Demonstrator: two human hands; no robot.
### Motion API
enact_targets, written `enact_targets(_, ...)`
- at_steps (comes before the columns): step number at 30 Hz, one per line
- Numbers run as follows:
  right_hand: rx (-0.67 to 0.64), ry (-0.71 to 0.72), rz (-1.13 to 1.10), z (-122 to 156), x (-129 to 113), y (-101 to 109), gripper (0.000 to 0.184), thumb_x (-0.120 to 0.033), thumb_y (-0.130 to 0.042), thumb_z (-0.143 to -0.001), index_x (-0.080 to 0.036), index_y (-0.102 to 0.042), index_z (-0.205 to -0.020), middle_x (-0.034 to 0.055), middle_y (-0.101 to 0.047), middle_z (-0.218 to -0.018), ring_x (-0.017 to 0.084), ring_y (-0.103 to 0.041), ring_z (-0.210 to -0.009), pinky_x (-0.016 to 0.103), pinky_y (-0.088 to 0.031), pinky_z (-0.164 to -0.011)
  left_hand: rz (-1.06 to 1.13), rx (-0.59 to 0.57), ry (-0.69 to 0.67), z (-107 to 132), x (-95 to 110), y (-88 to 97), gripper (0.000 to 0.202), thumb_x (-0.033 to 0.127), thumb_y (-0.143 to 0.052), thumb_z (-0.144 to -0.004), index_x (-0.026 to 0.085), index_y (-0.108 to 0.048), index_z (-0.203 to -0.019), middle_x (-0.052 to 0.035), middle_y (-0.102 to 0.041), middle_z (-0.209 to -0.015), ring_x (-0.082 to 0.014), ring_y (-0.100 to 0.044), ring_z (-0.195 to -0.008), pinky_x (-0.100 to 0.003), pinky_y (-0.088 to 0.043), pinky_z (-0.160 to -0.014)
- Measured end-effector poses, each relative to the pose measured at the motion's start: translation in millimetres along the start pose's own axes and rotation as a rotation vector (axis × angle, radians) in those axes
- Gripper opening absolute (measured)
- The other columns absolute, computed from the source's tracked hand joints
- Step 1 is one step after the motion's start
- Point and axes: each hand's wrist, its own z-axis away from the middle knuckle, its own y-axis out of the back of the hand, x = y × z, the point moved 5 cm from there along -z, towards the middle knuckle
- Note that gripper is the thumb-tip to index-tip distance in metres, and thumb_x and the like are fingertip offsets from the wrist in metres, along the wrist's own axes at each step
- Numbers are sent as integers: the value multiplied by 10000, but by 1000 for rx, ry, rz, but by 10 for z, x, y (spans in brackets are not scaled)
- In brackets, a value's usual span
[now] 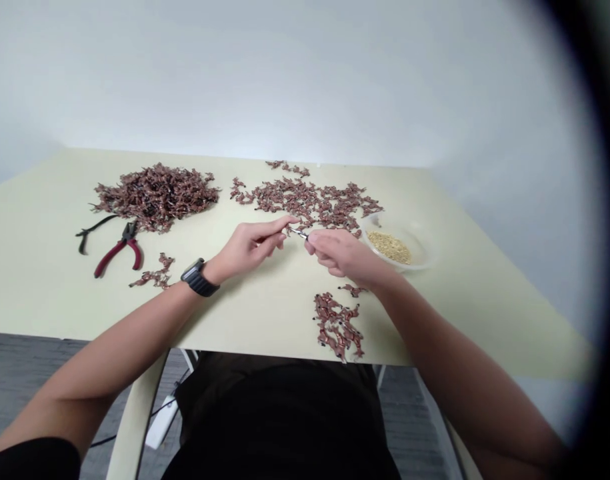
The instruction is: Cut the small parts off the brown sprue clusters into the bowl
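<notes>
My left hand [252, 248], with a black watch [199, 277] on the wrist, is closed in a pinch above the middle of the table. What its fingertips hold is too small to make out. Close by, my right hand [339, 253] is wrapped round a slim tool with a silver tip [299, 233], which points at the left fingertips. Its handle is hidden in the fist, so its kind does not show. Just behind both hands spreads a loose layer of small brown animal-like figures [295, 197]. A smaller group of brown figures [336, 325] lies below my right wrist.
A tall heap of brown figures [157, 193] stands at the back left. Red-handled pliers [117, 252] and a black tool [87, 233] lie before it, with a few figures [157, 272] nearby. A clear bowl [419, 257] of gold-coloured bits [389, 247] sits right.
</notes>
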Motion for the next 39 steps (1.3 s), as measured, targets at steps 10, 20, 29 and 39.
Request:
enact_targets(10, 290, 198, 406, -12, -33, 121, 338, -504, -565, -1003, -219, -534, -824, -20, -450, -675, 141, -388, -615, 306, -274, -579, 504, -40, 318, -15, -82, -130, 542, 409, -629, -1031, 147, -580, -1503, -22, -674, -749, -91, -543, -505, -199, -396, -447)
enact_targets(20, 268, 276, 594, 4, -90, 87, 263, -457, -579, -996, -204, -650, -1009, 5, -615, -762, 158, -489, -653, 315, -326, -656, 731, -62, 440, 10, -52, -160, 455, 343, -657, -1018, 130, -644, -1420, 33, -591, -633, -57, -457, -419, -174, -281, -378)
enact_targets(29, 229, 225, 448, -4, -93, 67, 289, -460, -572, -1001, -212, -573, -852, -15, -503, -699, 143, -428, -634, 309, -298, -603, 468, -48, 301, 2, -39, -163, 507, 402, -657, -1017, 162, -628, -1464, -27, -690, -779, -74, -512, -507, -193, -371, -451)
enact_targets(39, -51, -87, -319, -26, 28, -146, 388, -603, -532, -998, -231, -535, -885, -56, -212, -714, 122, -125, -578, 283, -92, -481, -138, 186, -32, 32, 67, -30, 391, 250, -600, -1008, 216, -709, -1382, -55, -752, -932, -115, -603, -660, -242, -504, -685)
